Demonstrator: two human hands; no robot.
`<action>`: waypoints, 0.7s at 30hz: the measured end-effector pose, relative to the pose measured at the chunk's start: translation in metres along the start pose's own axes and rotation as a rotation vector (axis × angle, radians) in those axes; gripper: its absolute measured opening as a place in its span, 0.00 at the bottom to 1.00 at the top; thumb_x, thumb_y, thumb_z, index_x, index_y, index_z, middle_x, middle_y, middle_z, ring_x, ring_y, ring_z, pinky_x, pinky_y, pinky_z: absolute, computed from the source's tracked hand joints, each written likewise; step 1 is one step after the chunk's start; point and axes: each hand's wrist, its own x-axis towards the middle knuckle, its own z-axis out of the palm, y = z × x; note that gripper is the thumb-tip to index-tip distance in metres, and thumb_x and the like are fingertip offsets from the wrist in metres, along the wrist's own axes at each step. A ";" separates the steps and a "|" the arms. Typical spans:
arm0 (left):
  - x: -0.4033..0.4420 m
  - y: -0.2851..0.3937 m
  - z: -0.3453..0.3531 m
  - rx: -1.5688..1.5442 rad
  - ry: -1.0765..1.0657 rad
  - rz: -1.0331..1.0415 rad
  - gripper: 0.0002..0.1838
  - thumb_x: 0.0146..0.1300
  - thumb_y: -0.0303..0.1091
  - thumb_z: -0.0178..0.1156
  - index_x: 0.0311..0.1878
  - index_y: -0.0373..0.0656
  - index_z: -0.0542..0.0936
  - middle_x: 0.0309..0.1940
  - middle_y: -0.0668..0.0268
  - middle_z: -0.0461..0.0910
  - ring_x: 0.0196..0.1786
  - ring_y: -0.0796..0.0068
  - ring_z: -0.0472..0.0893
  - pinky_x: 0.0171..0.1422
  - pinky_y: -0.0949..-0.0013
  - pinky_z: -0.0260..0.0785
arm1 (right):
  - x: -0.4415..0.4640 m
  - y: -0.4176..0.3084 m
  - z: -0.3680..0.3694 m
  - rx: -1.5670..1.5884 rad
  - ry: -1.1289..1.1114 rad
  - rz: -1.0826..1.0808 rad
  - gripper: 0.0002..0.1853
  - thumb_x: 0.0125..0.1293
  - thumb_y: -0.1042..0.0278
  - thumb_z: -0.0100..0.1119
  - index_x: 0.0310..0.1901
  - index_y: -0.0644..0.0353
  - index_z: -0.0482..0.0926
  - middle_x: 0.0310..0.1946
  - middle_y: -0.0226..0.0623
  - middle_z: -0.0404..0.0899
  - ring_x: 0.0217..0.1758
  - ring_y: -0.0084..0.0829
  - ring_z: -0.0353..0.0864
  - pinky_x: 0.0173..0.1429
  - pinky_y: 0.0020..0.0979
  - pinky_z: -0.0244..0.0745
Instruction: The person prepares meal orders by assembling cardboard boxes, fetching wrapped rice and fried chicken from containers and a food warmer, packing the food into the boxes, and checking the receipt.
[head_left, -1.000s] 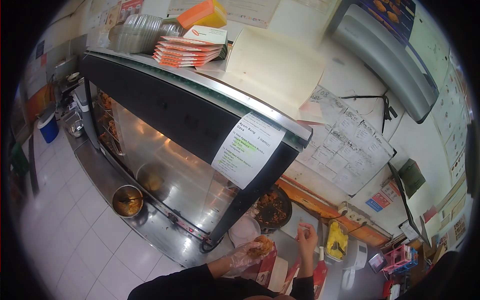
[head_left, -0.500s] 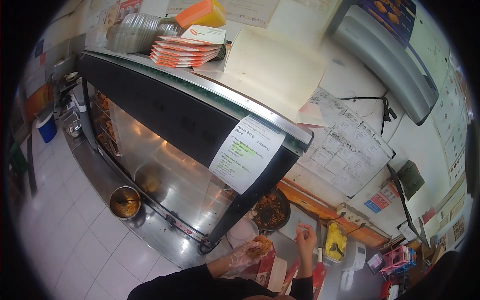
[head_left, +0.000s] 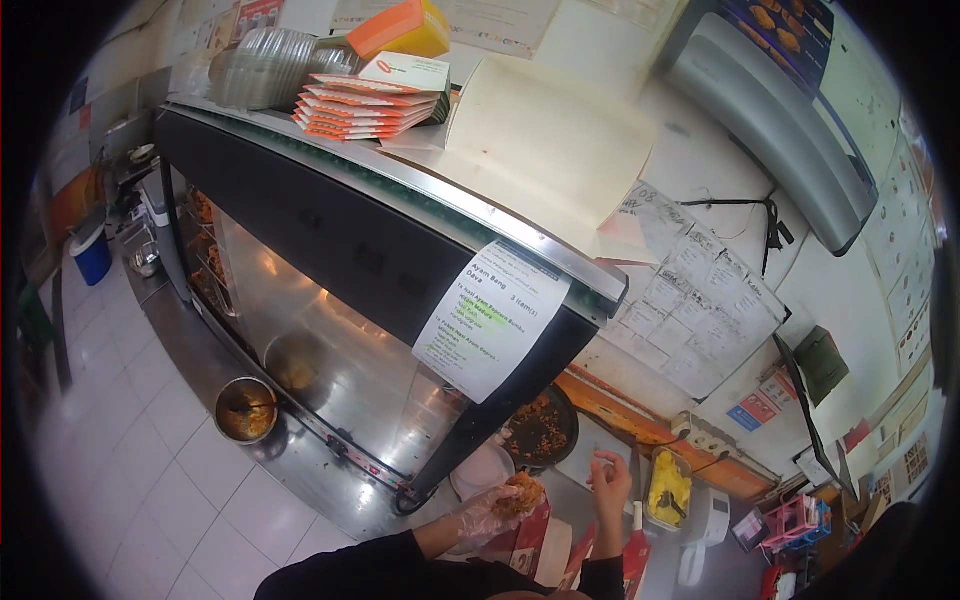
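Wrapped in a clear plastic glove, my left hand (head_left: 478, 518) is closed around a piece of fried chicken (head_left: 522, 494) at the bottom middle of the head view. Just behind it are a pale round dish (head_left: 480, 470) and a dark pan (head_left: 545, 425) with brown crumbs or food bits. Red and white cartons (head_left: 530, 542) stand below and between my hands. My right hand (head_left: 611, 485), without a glove, is raised over the counter, fingers loosely bent and apart, with nothing seen in it. To its right lies a container of yellow food (head_left: 665, 490) with a dark utensil.
A glass-fronted warming cabinet (head_left: 330, 205) fills the middle, with a printed order slip (head_left: 492, 320) hanging at its corner. Folded cartons (head_left: 365, 105) and clear lids (head_left: 265, 70) sit on top. A metal bowl (head_left: 246, 410) with sauce stands on the ledge at left.
The view has shifted very slightly. My left hand still holds the chicken, and my right hand's fingers have moved only a little.
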 end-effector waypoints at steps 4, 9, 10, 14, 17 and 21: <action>-0.001 0.000 0.006 -0.038 0.020 0.006 0.23 0.67 0.33 0.59 0.64 0.44 0.69 0.58 0.53 0.76 0.41 0.61 0.81 0.41 0.63 0.81 | -0.001 0.001 0.001 0.004 0.009 -0.013 0.07 0.66 0.73 0.62 0.46 0.60 0.80 0.16 0.20 0.68 0.18 0.13 0.70 0.25 0.18 0.67; -0.004 -0.001 0.010 -0.056 0.062 0.006 0.23 0.67 0.33 0.59 0.65 0.46 0.69 0.59 0.53 0.76 0.42 0.62 0.81 0.41 0.63 0.81 | -0.002 0.002 0.001 0.012 0.012 -0.009 0.08 0.66 0.73 0.62 0.46 0.60 0.80 0.15 0.21 0.68 0.19 0.13 0.70 0.25 0.19 0.67; -0.004 0.001 0.009 -0.038 0.048 -0.010 0.24 0.66 0.33 0.60 0.65 0.46 0.69 0.59 0.54 0.76 0.42 0.62 0.81 0.41 0.63 0.81 | -0.003 0.001 0.000 -0.014 0.015 -0.007 0.08 0.66 0.74 0.61 0.46 0.60 0.80 0.16 0.20 0.66 0.19 0.12 0.67 0.26 0.19 0.67; -0.002 -0.001 0.005 0.011 0.017 -0.017 0.25 0.66 0.34 0.61 0.66 0.47 0.69 0.60 0.55 0.75 0.43 0.63 0.81 0.41 0.64 0.80 | -0.002 0.000 -0.002 -0.018 0.024 -0.006 0.08 0.66 0.75 0.61 0.46 0.60 0.80 0.16 0.19 0.64 0.19 0.12 0.64 0.26 0.19 0.67; 0.001 -0.003 0.007 -0.008 -0.006 0.005 0.26 0.65 0.35 0.61 0.66 0.47 0.69 0.59 0.55 0.75 0.43 0.63 0.80 0.41 0.65 0.79 | -0.001 -0.005 -0.002 -0.014 0.029 -0.016 0.07 0.67 0.74 0.61 0.46 0.60 0.80 0.16 0.19 0.64 0.19 0.11 0.64 0.26 0.19 0.67; 0.001 -0.002 0.007 0.000 0.002 -0.007 0.25 0.65 0.35 0.61 0.65 0.47 0.69 0.58 0.56 0.75 0.42 0.63 0.79 0.40 0.65 0.79 | 0.001 -0.004 -0.001 -0.012 0.018 0.002 0.07 0.67 0.74 0.62 0.46 0.60 0.80 0.17 0.19 0.65 0.19 0.12 0.65 0.26 0.19 0.68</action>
